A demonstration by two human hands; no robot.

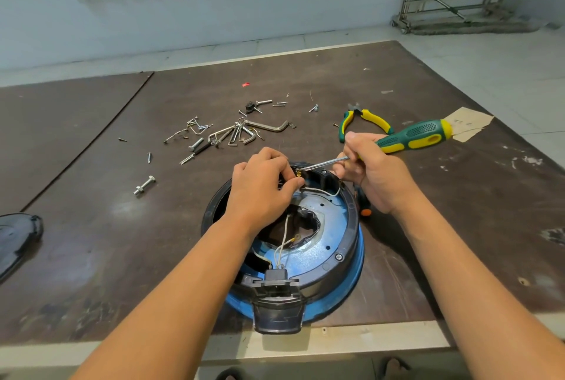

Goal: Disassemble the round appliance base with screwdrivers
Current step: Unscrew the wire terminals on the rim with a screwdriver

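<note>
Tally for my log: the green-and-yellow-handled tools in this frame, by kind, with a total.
Screwdriver: 1, gripped by the right hand
Pliers: 1, lying on the table
Total: 2

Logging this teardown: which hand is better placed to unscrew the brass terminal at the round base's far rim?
Right, probably. The right hand grips the screwdriver, its tip at the brass terminal; the left hand only pinches that terminal, steadying it.
</note>
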